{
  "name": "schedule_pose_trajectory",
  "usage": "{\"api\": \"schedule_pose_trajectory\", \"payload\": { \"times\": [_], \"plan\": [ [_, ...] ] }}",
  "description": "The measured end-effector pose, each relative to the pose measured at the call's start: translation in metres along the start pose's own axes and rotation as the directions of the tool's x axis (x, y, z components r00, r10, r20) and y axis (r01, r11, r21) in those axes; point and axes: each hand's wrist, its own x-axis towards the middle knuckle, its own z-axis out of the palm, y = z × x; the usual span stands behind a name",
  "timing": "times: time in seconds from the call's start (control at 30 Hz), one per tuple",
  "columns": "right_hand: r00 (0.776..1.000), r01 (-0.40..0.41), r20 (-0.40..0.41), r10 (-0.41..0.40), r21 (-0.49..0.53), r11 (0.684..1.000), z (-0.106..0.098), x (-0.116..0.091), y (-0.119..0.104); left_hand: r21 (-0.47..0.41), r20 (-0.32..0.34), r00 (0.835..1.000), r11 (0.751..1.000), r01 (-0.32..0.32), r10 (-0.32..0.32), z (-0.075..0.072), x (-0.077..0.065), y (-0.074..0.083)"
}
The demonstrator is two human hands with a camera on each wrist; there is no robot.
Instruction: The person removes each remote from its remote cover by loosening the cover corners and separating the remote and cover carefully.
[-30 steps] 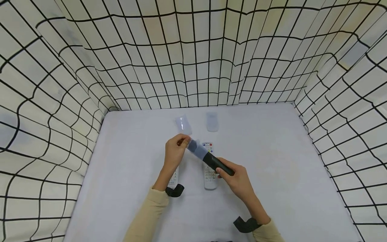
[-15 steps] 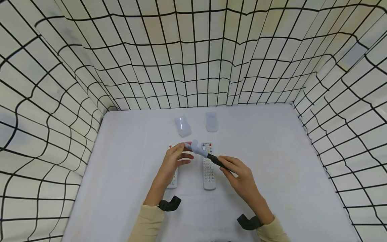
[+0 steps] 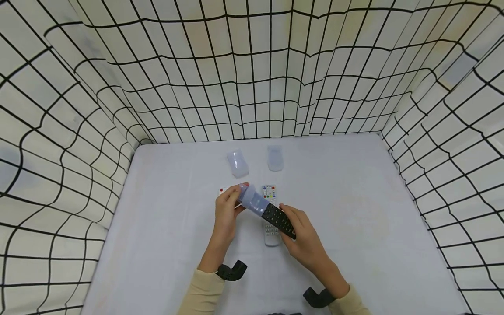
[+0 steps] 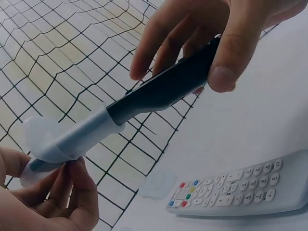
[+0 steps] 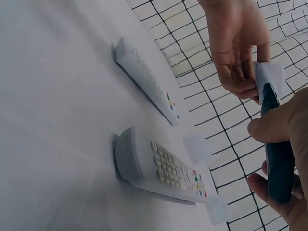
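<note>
A black remote control (image 3: pixel 278 220) is held tilted above the table, its buttons facing up in the head view. My right hand (image 3: pixel 306 239) grips its near end between thumb and fingers. Over the far end sits a translucent bluish sleeve-like cover (image 3: pixel 254 202), leaving the near part of the remote bare. With thumb and fingers, my left hand (image 3: pixel 225 216) pinches the cover's far end; in the left wrist view the cover (image 4: pixel 82 139) has a loose flap standing up. Below lies a white remote control (image 3: pixel 271 238), partly hidden by the black one.
Another white remote control (image 5: pixel 144 79) lies left of the first, mostly hidden behind my left hand in the head view. Two more translucent covers (image 3: pixel 238 164) lie farther back on the white table (image 3: pixel 346 188). Black-gridded white walls (image 3: pixel 252 96) enclose the back and sides.
The black remote has rolled in my right hand, so its buttons now show from above. My left hand first let its fingers spread, then drew them in again at the cover's end.
</note>
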Motion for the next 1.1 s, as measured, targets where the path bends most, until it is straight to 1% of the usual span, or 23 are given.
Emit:
{"api": "schedule_pose_trajectory", "payload": {
  "times": [0.1, 0.17, 0.3, 0.43, 0.6, 0.7, 0.77, 0.83, 0.9, 1.0, 1.07, 1.1],
  "plan": [
    [0.996, -0.077, 0.053, 0.076, 0.007, 0.997, 0.004, 0.000, -0.005, 0.056, -0.030, 0.998, 0.997, -0.046, 0.048, 0.005, -0.002, -0.002],
    [0.988, -0.130, 0.087, 0.129, 0.012, 0.991, 0.005, 0.000, -0.008, 0.095, -0.047, 0.996, 0.993, -0.076, 0.081, 0.008, -0.004, -0.003],
    [0.968, -0.211, 0.140, 0.206, 0.022, 0.977, 0.008, 0.000, -0.014, 0.126, -0.087, 0.989, 0.986, -0.107, 0.118, 0.012, -0.007, -0.005],
    [0.958, -0.251, 0.157, 0.240, 0.049, 0.967, 0.010, 0.000, -0.019, 0.134, -0.107, 0.987, 0.985, -0.109, 0.124, 0.013, -0.008, -0.006],
    [0.951, -0.283, 0.151, 0.268, 0.082, 0.956, 0.011, -0.001, -0.023, 0.183, -0.094, 0.987, 0.977, -0.109, 0.127, 0.013, -0.007, -0.005],
    [0.948, -0.301, 0.147, 0.283, 0.112, 0.947, 0.011, -0.002, -0.026, 0.218, -0.074, 0.986, 0.967, -0.129, 0.148, 0.012, -0.008, -0.004],
    [0.947, -0.307, 0.144, 0.289, 0.131, 0.943, 0.012, -0.002, -0.028, 0.241, -0.057, 0.983, 0.958, -0.156, 0.174, 0.010, -0.008, -0.002],
    [0.949, -0.302, 0.140, 0.283, 0.133, 0.944, 0.012, -0.003, -0.029, 0.277, -0.035, 0.976, 0.940, -0.198, 0.216, 0.007, -0.008, -0.001],
    [0.951, -0.296, 0.137, 0.279, 0.123, 0.947, 0.012, -0.004, -0.031, 0.319, -0.010, 0.963, 0.914, -0.252, 0.269, 0.003, -0.008, -0.001],
    [0.953, -0.285, 0.137, 0.270, 0.108, 0.952, 0.010, -0.006, -0.031, 0.400, 0.035, 0.937, 0.854, -0.332, 0.348, -0.003, -0.007, -0.003],
    [0.953, -0.284, 0.141, 0.268, 0.106, 0.953, 0.008, -0.007, -0.031, 0.448, 0.067, 0.921, 0.813, -0.371, 0.383, -0.006, -0.007, -0.004],
    [0.954, -0.281, 0.143, 0.265, 0.108, 0.954, 0.007, -0.008, -0.031, 0.472, 0.081, 0.916, 0.794, -0.383, 0.393, -0.007, -0.006, -0.005]
  ]
}}
